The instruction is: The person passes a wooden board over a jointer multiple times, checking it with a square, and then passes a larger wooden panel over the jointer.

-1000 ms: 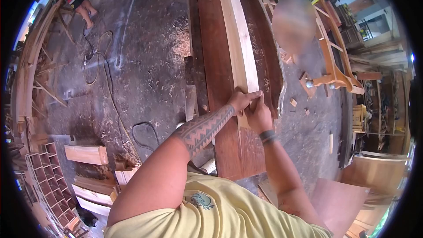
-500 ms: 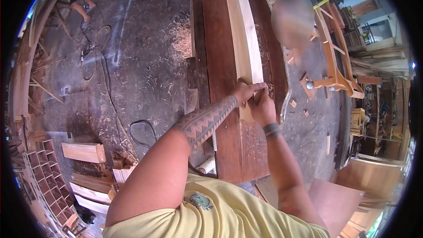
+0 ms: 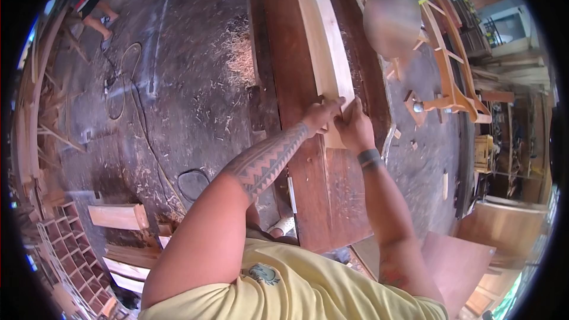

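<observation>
A long pale wooden board (image 3: 325,41) lies lengthwise on a reddish-brown wooden bench (image 3: 290,41), running away from me. My left hand (image 3: 322,114) is closed around the board's left edge near its close end, thumb over the top. On the opposite edge, my right hand (image 3: 357,128) grips the same board with its thumb pointing forward. The undersides of both hands' grips are hidden. Just below the hands, the end of the board (image 3: 336,140) shows above the bench top.
Wood shavings (image 3: 242,59) lie on the floor left of the bench, near a looped cord (image 3: 137,86). Cut wood blocks (image 3: 118,217) and a lattice rack (image 3: 71,249) stand lower left. An orange wooden frame (image 3: 450,83) is at right. A person (image 3: 95,9) stands far left.
My hands have drawn slightly apart, the left thumb moving off the right hand. Both still hold the board. The camera view has shifted slightly.
</observation>
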`<state>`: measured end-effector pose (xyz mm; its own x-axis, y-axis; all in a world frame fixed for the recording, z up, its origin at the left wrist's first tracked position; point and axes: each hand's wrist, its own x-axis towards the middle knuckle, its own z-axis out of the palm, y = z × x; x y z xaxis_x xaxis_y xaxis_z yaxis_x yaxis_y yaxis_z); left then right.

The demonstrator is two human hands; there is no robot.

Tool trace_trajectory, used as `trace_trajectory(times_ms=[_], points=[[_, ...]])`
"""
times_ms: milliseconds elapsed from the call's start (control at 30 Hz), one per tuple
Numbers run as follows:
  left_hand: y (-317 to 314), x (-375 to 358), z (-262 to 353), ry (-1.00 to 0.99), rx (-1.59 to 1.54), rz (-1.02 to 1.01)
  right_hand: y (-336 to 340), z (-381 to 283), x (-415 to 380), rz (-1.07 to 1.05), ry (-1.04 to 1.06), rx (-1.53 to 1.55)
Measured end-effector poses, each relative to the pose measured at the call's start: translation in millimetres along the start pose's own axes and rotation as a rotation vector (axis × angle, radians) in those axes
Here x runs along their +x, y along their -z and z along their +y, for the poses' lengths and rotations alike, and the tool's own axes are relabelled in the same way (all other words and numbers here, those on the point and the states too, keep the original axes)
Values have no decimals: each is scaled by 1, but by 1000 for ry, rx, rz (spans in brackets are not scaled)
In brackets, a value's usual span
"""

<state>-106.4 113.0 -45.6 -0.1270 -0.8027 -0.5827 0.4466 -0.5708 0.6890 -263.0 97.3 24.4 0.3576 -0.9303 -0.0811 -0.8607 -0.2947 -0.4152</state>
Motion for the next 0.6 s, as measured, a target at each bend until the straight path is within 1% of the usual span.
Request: trace_trajectory(times_ms=[67, 133, 167, 200, 233, 267, 300, 333, 400, 433, 500, 533, 567, 600], points=[[20, -1, 1, -11, -18, -38, 2, -4, 9, -51, -45, -3], [42, -3, 9, -182, 67, 13, 7, -12, 14, -11, -12, 3], [64, 12, 12, -226, 233, 53, 9, -16, 16, -3, -14, -14], [91, 38, -3, -384, 442, 318, 8, -16, 20, -17, -20, -11], [111, 37, 6, -509, 684, 451, 8, -16, 25, -31, -25, -6], [126, 35, 17, -570, 818, 532, 8, -17, 29, -38, -49, 56], [142, 31, 28, -550, 889, 546, 9, -18, 33, -42, -61, 69], [165, 36, 31, -617, 1165, 633, 8, -19, 37, -46, -71, 81], [178, 31, 39, -534, 1410, 757, 6, -21, 42, -21, -49, 88], [182, 29, 43, -497, 1533, 817, 10, -25, 44, -51, -60, 80], [212, 57, 31, -349, 1357, 743, 19, -33, 52, -102, -94, 70], [209, 64, 32, -270, 1275, 704, 14, -30, 56, -66, -63, 82], [208, 68, 31, -181, 1297, 716, 7, -28, 60, -56, -73, 98], [193, 62, 40, -90, 1313, 732, 5, -28, 62, -49, -80, 110]])
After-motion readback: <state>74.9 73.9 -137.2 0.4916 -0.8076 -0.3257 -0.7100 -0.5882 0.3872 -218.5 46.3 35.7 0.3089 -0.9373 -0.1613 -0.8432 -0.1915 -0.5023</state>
